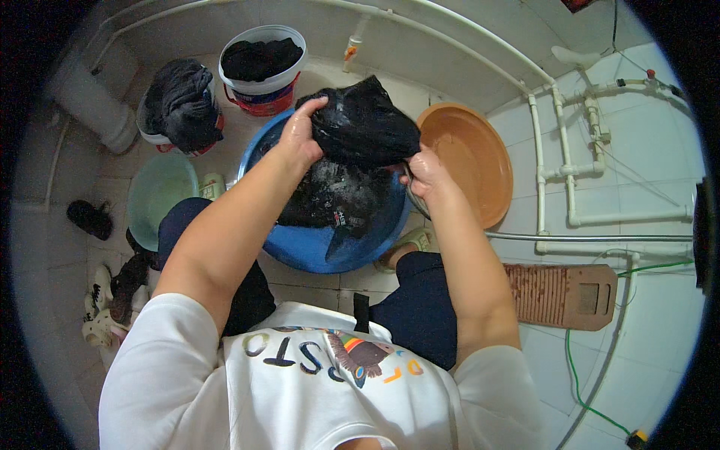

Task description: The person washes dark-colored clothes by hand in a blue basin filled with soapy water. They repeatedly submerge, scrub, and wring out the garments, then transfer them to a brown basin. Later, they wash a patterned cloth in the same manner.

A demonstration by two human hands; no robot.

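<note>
A wet black garment (364,126), bunched up, is stretched between my two hands over a blue basin (296,256). My left hand (301,136) is closed on its left end, thumb on top. Its lower right end is gripped by my right hand (426,174), whose fingers are partly hidden beneath the cloth. More soaked black cloth (319,196) lies in the basin under it, with a small printed patch on it; I cannot tell whether the two are one piece. A grey hose (415,196) runs down beside my right hand.
Behind stand a bucket of black cloth (259,60) and another heaped with dark clothes (178,105). An orange basin (472,169) leans at right, near white pipes (536,172). A brown washboard (562,295) lies beside my right arm. A pale green basin (156,196) and several shoes (97,326) sit left.
</note>
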